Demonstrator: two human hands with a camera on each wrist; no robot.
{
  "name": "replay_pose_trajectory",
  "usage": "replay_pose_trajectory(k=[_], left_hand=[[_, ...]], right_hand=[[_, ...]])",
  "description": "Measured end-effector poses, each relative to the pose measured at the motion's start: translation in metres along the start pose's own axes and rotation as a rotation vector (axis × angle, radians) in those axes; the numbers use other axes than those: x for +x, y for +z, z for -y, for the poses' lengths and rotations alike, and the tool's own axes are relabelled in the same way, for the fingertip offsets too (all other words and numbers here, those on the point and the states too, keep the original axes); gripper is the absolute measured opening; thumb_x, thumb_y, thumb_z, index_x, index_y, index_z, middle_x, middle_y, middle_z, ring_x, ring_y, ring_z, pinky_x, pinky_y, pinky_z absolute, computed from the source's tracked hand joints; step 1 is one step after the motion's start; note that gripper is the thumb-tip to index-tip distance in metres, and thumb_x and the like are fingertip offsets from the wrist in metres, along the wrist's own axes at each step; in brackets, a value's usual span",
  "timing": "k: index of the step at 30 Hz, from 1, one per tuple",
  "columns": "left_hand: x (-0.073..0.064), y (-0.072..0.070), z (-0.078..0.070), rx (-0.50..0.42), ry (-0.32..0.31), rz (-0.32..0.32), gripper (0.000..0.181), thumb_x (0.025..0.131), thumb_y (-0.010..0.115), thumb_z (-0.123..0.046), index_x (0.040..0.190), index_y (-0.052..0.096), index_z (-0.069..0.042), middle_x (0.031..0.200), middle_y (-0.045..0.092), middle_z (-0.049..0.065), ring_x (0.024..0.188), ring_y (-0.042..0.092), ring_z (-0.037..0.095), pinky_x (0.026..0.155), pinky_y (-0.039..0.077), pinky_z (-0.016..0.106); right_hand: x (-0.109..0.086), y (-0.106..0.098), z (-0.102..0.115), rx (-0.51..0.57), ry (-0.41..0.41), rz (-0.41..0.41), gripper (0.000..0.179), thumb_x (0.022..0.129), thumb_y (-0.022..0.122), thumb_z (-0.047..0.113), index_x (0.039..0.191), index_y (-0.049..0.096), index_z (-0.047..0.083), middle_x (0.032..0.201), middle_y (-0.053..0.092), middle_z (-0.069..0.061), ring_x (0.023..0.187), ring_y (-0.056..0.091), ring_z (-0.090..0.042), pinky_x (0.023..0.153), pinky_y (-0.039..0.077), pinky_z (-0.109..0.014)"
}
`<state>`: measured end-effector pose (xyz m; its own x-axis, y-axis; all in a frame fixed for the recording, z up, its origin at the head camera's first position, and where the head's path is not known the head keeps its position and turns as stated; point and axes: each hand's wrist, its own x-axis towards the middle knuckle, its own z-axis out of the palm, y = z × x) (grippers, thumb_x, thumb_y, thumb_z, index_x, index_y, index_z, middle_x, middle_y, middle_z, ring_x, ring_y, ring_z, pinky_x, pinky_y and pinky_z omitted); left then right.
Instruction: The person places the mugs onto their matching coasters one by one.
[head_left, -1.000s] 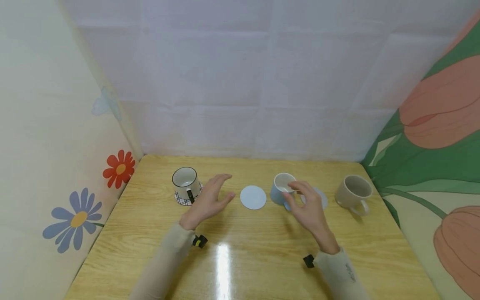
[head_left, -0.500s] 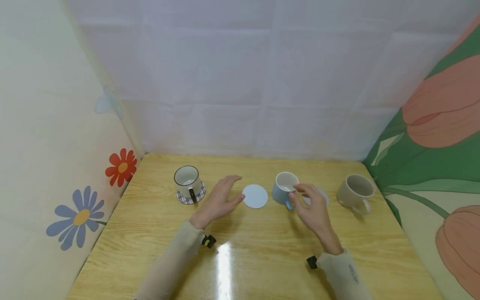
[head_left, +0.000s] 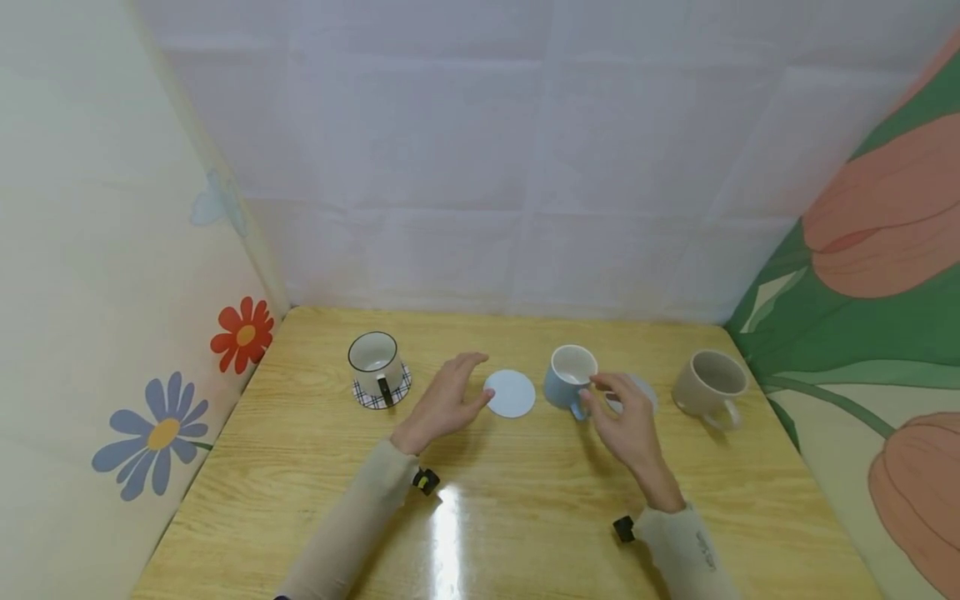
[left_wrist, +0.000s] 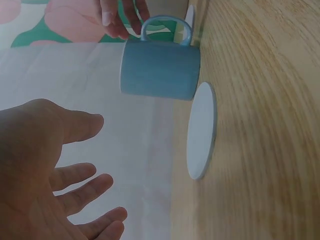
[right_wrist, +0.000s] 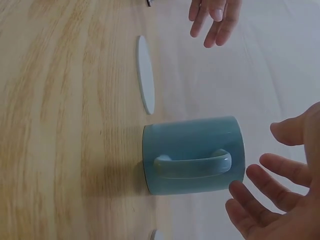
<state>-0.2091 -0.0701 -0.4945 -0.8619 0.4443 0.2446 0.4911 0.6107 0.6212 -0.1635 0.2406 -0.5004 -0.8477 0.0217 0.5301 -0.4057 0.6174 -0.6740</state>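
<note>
A light blue mug (head_left: 568,379) stands upright on the table, between two pale round coasters, its handle turned toward me. My right hand (head_left: 624,419) hovers at the mug's right side, fingers loosely bent, thumb apart from them. In the right wrist view its fingertips (right_wrist: 237,190) come close to the mug's rim; whether they touch it I cannot tell. Left of the mug lies a white round coaster (head_left: 512,393). My left hand (head_left: 442,402) is held in the air just left of that coaster, fingers spread and relaxed, holding nothing.
A white mug with a dark rim (head_left: 375,367) sits on a checked coaster (head_left: 369,402) at the left. Another pale coaster (head_left: 645,398) lies partly behind my right hand. A beige mug (head_left: 708,383) stands at the far right. White cloth hangs behind the table (head_left: 525,517).
My left hand has moved right, away from the dark-rimmed mug and closer to the white coaster. My right hand has drawn slightly down and right of the blue mug's opening. The mugs stay put.
</note>
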Motion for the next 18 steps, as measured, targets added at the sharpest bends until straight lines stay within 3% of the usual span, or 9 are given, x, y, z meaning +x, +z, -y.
replay_pose_trajectory(k=[5,7,10,13,18], left_hand=[[0.002,0.006,0.006,-0.004,-0.021,0.013,0.062,0.105,0.070,-0.030,0.156,0.048,-0.004,0.159,0.053,0.016,0.146,0.050,0.038,0.124,0.042,0.055],[0.003,0.008,0.008,-0.010,-0.036,0.026,0.062,0.105,0.069,-0.031,0.157,0.048,-0.004,0.160,0.052,0.016,0.147,0.049,0.038,0.125,0.041,0.055],[0.006,0.012,0.011,-0.015,-0.059,0.047,0.064,0.105,0.068,-0.033,0.158,0.046,-0.005,0.162,0.050,0.016,0.149,0.047,0.037,0.126,0.039,0.055],[0.007,0.016,0.014,-0.013,-0.068,0.061,0.064,0.106,0.068,-0.033,0.159,0.046,-0.006,0.163,0.049,0.016,0.150,0.047,0.037,0.126,0.039,0.055],[0.009,0.024,0.018,0.008,-0.059,0.062,0.064,0.104,0.070,-0.031,0.157,0.047,-0.004,0.161,0.051,0.017,0.148,0.049,0.038,0.125,0.041,0.055]], right_hand=[[-0.003,0.001,-0.005,0.003,0.021,0.005,0.026,0.093,0.080,0.001,0.117,0.073,-0.008,0.112,0.075,-0.023,0.104,0.070,-0.038,0.089,0.047,-0.006],[-0.004,0.001,-0.007,-0.001,0.033,0.009,0.026,0.093,0.080,0.002,0.117,0.073,-0.007,0.112,0.074,-0.023,0.104,0.070,-0.038,0.089,0.054,-0.014],[-0.006,0.001,-0.010,0.001,0.047,0.013,0.025,0.094,0.079,0.002,0.117,0.073,-0.007,0.112,0.074,-0.024,0.104,0.071,-0.040,0.088,0.065,-0.037],[-0.007,0.002,-0.011,0.011,0.052,0.013,0.025,0.094,0.078,0.001,0.116,0.072,-0.009,0.112,0.073,-0.025,0.103,0.072,-0.042,0.087,0.065,-0.058],[-0.009,0.005,-0.012,0.023,0.045,0.019,0.026,0.093,0.078,-0.003,0.117,0.071,-0.011,0.113,0.073,-0.027,0.102,0.072,-0.045,0.085,0.064,-0.060]])
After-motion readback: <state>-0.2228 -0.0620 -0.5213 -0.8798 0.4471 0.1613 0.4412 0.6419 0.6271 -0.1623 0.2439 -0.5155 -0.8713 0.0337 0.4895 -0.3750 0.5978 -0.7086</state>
